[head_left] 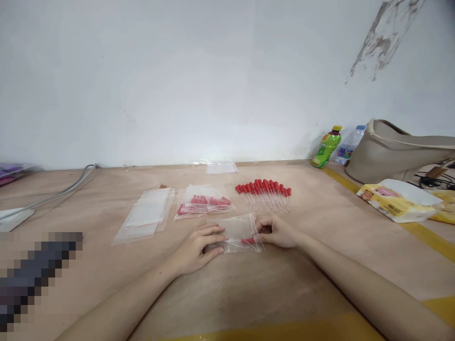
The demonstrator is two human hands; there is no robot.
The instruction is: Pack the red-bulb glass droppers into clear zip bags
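A clear zip bag (236, 228) lies flat on the table with a red-topped dropper (248, 241) inside, near its right end. My left hand (201, 248) rests on the bag's left end, fingers apart. At the right end, my right hand (275, 230) pinches the bag's edge between thumb and fingers. Behind the bag, filled bags (204, 201) with red-topped droppers are stacked. Several loose droppers (265, 194) with red bulbs are fanned out at the back right. To the left lies a spread of flat, empty-looking bags (147, 210).
A green bottle (326, 148), a clear bottle (350, 144), a beige bag (394, 151) and a yellow-white packet (398, 201) stand or lie on the right. A cable (67, 189) runs along the left. Another plastic bag (221, 167) lies by the wall.
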